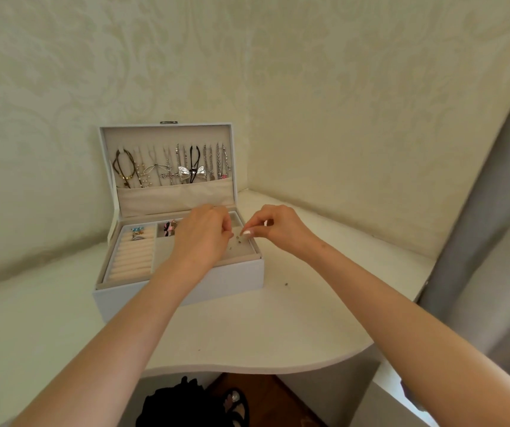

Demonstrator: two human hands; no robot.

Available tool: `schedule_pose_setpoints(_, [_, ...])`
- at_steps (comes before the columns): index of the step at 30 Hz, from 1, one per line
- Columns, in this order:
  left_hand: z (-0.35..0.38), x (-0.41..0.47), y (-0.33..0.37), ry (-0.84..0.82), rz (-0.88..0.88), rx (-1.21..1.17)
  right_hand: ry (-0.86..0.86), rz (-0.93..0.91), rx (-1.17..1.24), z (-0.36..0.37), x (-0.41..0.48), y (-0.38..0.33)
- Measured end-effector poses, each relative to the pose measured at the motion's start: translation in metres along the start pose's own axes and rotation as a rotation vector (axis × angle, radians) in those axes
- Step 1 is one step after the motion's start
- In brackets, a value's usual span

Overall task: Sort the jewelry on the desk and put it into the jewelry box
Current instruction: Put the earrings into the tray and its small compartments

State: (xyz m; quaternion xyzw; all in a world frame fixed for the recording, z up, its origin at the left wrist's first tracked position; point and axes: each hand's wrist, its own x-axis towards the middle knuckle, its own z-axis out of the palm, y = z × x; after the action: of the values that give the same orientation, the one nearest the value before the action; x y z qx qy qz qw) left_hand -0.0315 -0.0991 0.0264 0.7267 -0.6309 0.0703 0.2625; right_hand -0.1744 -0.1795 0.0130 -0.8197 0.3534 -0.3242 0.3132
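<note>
Risk, bench: a loose stud (286, 284) lies on the bench (309, 318) near the jewelry box (235, 277), on its right; a sweeping forearm could knock it to the floor.
Risk, held stud: the right hand (281, 226) pinches a held stud (242, 235) over the front right compartment (244, 253); a slack pinch could let it bounce out.
Left hand (202, 238): fingers curled beside that stud; whether they hold anything cannot be told.
Count, boxes: one, lid open.
Count, necklaces (170, 164): about ten hung in the lid; overlapping chains prevent an exact count.
Count, rings (138, 235): two or three.
Count, studs: one held, one on the bench, at least two specks in the compartment.
</note>
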Motion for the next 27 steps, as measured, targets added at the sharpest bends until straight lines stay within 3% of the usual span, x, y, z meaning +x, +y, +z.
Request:
schedule_pose_setpoints(4, [0.004, -0.001, 0.007, 0.036, 0.019, 0.039, -0.006, 0.004, 0.062, -0.004, -0.004, 0.007])
schedule_pose_setpoints(8, [0.011, -0.023, 0.027, 0.205, 0.204, -0.154, 0.185, 0.072, 0.157, -0.025, -0.001, 0.029])
schedule_pose_setpoints(10, [0.022, -0.041, 0.039, 0.121, 0.326, -0.198, 0.194, 0.152, 0.058, -0.036, -0.004, 0.050])
schedule_pose_setpoints(13, [0.047, -0.059, 0.049, -0.033, 0.480, -0.063, 0.161, 0.272, -0.098, -0.047, -0.014, 0.080])
schedule_pose_setpoints(17, [0.067, -0.063, 0.057, -0.221, 0.335, 0.088, 0.106, 0.330, -0.139, -0.048, -0.027, 0.093])
schedule_pose_setpoints(27, [0.078, -0.060, 0.065, -0.149, 0.147, 0.084, 0.070, 0.353, -0.215, -0.043, -0.027, 0.092])
